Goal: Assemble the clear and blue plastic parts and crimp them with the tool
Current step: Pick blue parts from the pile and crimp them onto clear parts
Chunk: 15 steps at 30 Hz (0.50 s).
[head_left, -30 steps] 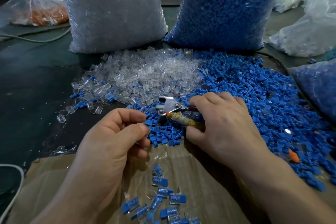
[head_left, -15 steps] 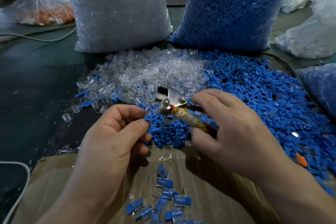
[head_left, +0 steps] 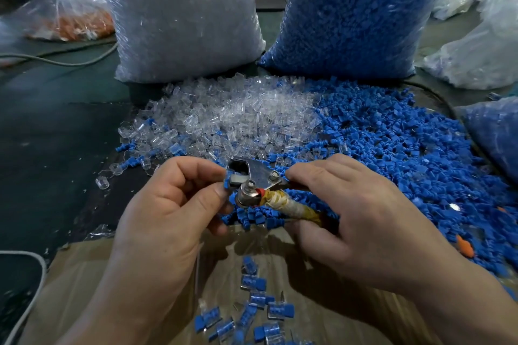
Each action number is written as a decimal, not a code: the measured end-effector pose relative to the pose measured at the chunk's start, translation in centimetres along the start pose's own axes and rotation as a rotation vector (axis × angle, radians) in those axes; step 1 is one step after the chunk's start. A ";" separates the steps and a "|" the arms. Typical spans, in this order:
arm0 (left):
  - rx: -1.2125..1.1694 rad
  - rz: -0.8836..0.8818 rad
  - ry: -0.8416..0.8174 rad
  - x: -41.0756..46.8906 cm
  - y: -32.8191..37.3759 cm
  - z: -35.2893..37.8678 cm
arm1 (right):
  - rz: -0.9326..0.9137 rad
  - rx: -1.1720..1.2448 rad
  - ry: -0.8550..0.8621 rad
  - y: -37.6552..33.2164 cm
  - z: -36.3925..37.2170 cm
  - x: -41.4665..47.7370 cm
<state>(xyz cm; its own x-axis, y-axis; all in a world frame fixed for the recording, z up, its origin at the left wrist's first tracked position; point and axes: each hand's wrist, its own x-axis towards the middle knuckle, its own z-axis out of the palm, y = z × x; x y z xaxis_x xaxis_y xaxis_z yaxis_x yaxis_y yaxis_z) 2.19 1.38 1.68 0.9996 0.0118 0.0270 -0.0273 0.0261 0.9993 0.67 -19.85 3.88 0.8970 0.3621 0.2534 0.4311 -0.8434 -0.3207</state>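
My right hand (head_left: 356, 221) grips the crimping tool (head_left: 256, 180) by its tape-wrapped handles, metal jaws pointing left. My left hand (head_left: 171, 210) pinches a small blue part (head_left: 227, 180) between thumb and forefinger and holds it at the tool's jaws. A heap of loose clear parts (head_left: 229, 117) lies beyond the hands, and a larger heap of blue parts (head_left: 392, 154) spreads to the right. Several joined clear-and-blue pieces (head_left: 252, 305) lie on the cardboard sheet (head_left: 84, 283) below my hands.
A big bag of clear parts (head_left: 179, 17) and a big bag of blue parts (head_left: 353, 11) stand at the back. A bag with orange pieces (head_left: 70, 22) lies far left, more bags at right. A grey cable (head_left: 56, 60) crosses the dark table.
The tool has been lifted off the blue heap and brought left to my left hand. The blue part in my left fingers now sits at the jaws.
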 end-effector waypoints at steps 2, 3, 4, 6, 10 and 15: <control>0.019 0.006 0.000 -0.1 0.1 0.0 | -0.003 -0.004 -0.003 0.0 -0.1 0.0; 0.025 0.009 -0.003 -0.1 0.1 0.0 | -0.004 -0.008 -0.008 0.0 0.0 0.0; 0.026 0.013 -0.005 -0.1 0.1 0.0 | -0.003 -0.014 -0.015 0.0 0.0 0.1; 0.027 0.012 -0.008 -0.2 0.2 0.1 | 0.000 -0.031 -0.028 0.0 0.1 0.2; 0.046 0.017 -0.011 -0.3 0.4 0.2 | 0.013 -0.052 -0.023 -0.1 -0.1 0.4; 0.025 0.033 0.019 -0.5 0.5 0.3 | 0.024 -0.024 -0.018 -0.4 -0.3 0.6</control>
<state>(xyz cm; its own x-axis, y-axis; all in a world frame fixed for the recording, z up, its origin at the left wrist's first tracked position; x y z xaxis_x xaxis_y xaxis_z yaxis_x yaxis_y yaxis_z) 1.71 1.11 2.19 0.9977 0.0315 0.0601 -0.0601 0.0007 0.9982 0.99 -19.36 4.41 0.9087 0.3491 0.2290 0.4075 -0.8609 -0.3046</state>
